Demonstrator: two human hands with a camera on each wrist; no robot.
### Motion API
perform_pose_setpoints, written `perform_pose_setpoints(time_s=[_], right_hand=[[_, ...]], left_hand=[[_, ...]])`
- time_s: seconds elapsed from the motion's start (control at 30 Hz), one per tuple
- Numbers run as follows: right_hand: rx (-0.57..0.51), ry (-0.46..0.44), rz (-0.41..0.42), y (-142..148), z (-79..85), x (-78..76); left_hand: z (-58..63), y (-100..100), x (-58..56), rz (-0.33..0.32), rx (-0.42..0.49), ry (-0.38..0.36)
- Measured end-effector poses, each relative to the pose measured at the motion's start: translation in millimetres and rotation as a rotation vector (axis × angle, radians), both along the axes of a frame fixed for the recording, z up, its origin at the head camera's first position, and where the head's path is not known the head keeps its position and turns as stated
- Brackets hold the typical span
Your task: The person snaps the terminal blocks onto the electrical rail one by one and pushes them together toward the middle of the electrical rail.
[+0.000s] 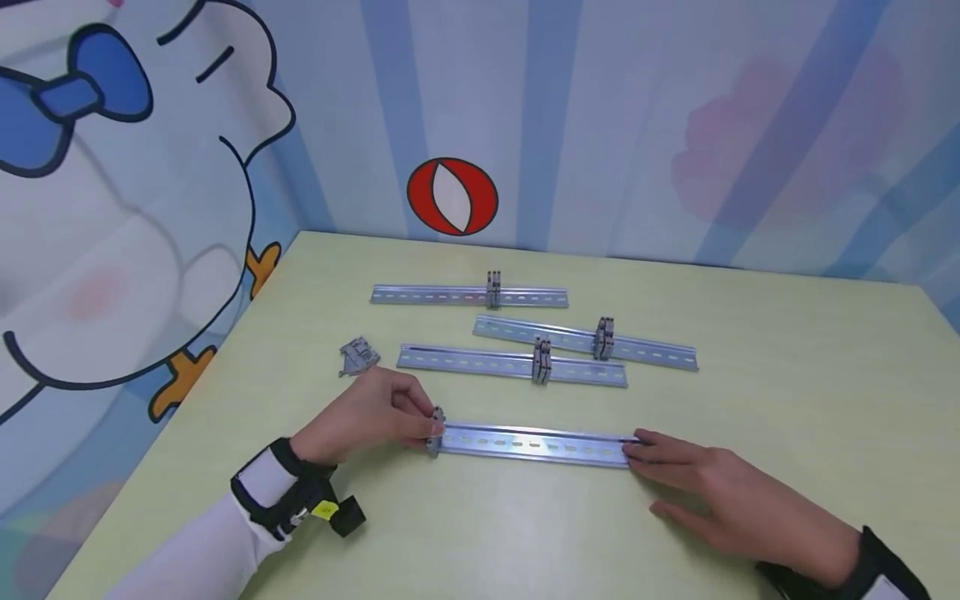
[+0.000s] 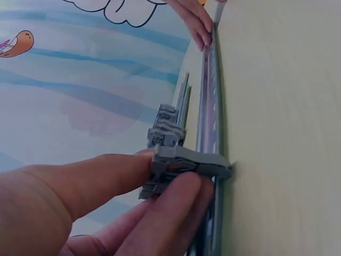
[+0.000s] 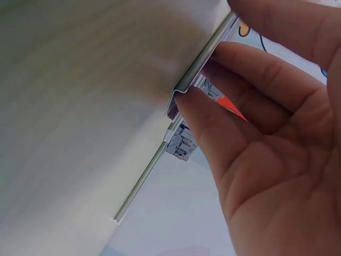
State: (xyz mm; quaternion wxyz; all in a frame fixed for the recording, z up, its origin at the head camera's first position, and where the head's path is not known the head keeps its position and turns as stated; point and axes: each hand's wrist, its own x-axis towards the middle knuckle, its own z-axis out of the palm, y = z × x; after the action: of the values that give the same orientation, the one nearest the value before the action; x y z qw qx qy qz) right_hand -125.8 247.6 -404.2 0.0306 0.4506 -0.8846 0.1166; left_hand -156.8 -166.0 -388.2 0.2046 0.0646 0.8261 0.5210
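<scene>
A slotted metal DIN rail [image 1: 532, 443] lies crosswise in front of me. At its left end my left hand [image 1: 371, 417] pinches a small grey DIN-rail clip [image 2: 186, 158] between thumb and fingers; in the left wrist view the clip sits across the rail. My right hand [image 1: 712, 487] touches the rail's right end with extended fingers, thumb held apart from it. The right wrist view shows the rail's bent end profile [image 3: 184, 88] against a fingertip. Just beyond the left hand lies a small group of loose grey clips [image 1: 359, 356].
Behind this rail lie three more rails: a near one [image 1: 465, 361], a right one [image 1: 656, 352] and a far one [image 1: 427, 294]. Each carries upright grey clips [image 1: 542, 360]. A cartoon-printed wall [image 1: 600, 125] borders the pale table [image 1: 787, 358].
</scene>
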Motion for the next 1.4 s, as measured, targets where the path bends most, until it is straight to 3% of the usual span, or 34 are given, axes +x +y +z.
perform_pose_setpoints(time_s=[0.2, 0.37, 0.6, 0.9, 1.17, 1.4], right_hand=[[-0.010, 0.126, 0.054, -2.3, -2.0, -1.5], [0.013, 0.104, 0.047, -2.5, 1.1, 1.6], [0.004, 0.092, 0.043, -2.3, 2.4, 1.9], [-0.030, 0.134, 0.082, -3.2, 1.7, -1.5], [-0.017, 0.100, 0.062, -4.7, 1.8, -0.8], [0.001, 0.081, 0.049, -5.0, 0.8, -1.5]], left_hand=[[-6.3, 17.8, 0.3, -0.002, 0.097, -0.043], [-10.4, 36.3, 1.8, -0.010, 0.125, -0.042], [-8.0, 56.3, 2.7, -0.037, 0.144, 0.013], [-10.7, 73.3, 2.4, -0.010, 0.054, 0.118], [-15.2, 99.2, 1.6, -0.017, 0.175, 0.100], [-15.2, 125.2, -1.2, -0.062, 0.150, 0.184]])
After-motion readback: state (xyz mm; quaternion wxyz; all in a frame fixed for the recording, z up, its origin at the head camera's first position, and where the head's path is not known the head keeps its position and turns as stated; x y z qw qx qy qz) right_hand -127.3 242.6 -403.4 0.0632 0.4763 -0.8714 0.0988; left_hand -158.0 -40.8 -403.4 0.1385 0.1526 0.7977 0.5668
